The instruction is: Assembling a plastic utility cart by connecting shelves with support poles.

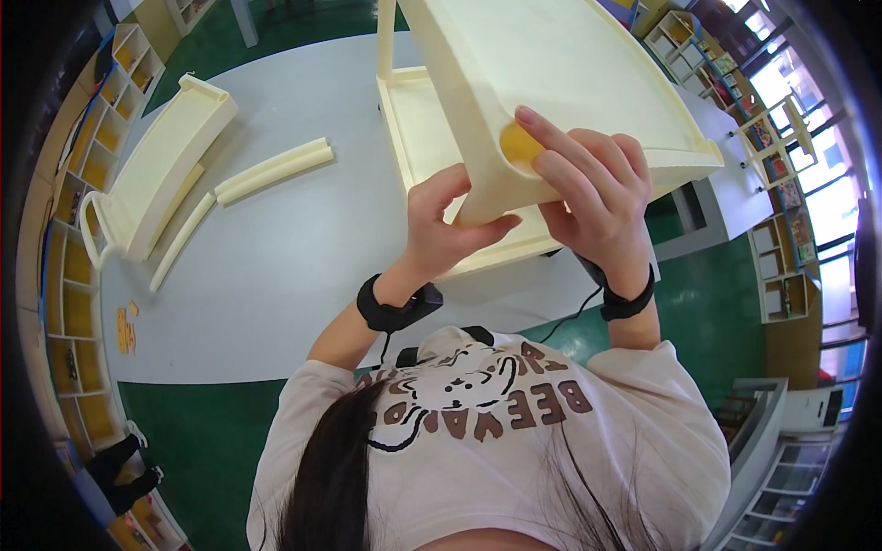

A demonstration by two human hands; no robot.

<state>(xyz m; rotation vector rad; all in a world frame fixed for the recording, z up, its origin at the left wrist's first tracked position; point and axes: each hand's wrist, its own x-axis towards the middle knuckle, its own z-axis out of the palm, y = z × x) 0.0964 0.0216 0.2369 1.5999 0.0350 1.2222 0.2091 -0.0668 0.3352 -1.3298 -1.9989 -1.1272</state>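
Here's the upper tray (579, 69), raised over the desk (294, 266): the left hand (441, 225) grips its near corner from below, apparently steadying it, while the right hand (602, 188) curls over, fingers at the yellow disc (517, 147). Poles (276, 171) lie well apart.

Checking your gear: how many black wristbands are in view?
2: one black wristband at the wrist of the left hand, a second black wristband at the wrist of the right hand. No others show.
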